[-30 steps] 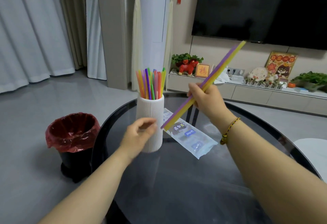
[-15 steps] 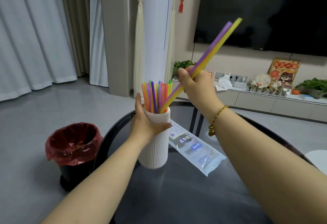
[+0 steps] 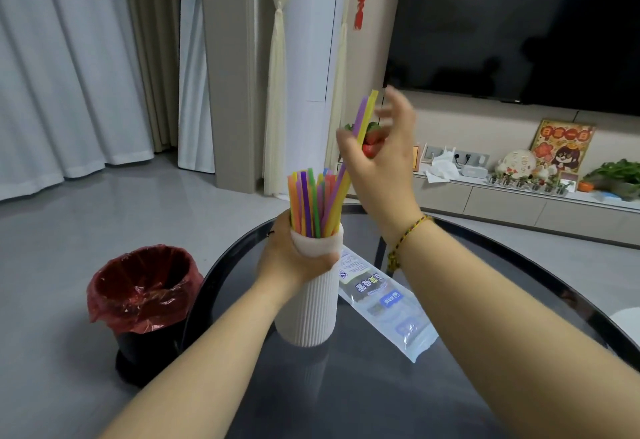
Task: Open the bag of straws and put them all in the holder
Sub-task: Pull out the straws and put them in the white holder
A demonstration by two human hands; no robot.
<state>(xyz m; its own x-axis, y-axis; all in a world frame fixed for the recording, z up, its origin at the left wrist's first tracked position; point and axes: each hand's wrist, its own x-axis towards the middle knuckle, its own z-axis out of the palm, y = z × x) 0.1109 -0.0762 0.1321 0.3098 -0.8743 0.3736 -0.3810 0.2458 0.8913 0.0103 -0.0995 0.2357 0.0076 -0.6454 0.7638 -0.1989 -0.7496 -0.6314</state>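
Observation:
A white ribbed holder (image 3: 308, 307) stands on the dark glass table (image 3: 381, 397), and my left hand (image 3: 291, 262) is wrapped around its upper part. Several coloured straws (image 3: 306, 203) stand upright in it. A purple and a yellow straw (image 3: 364, 119) lean out of the holder's right side, their lower ends inside it and their tops higher than the rest. My right hand (image 3: 384, 175) is above the holder's rim beside these two straws, fingers spread apart and not pinching them. The flat, see-through straw bag (image 3: 384, 303) lies on the table just right of the holder.
A black bin with a red liner (image 3: 145, 296) stands on the floor left of the table. A low cabinet (image 3: 519, 203) with ornaments and plants runs along the far wall under a large dark screen. Curtains hang at the left.
The purple and yellow straws have dropped into the holder and my right hand has spread its fingers off them. My left hand took hold of the holder and keeps it.

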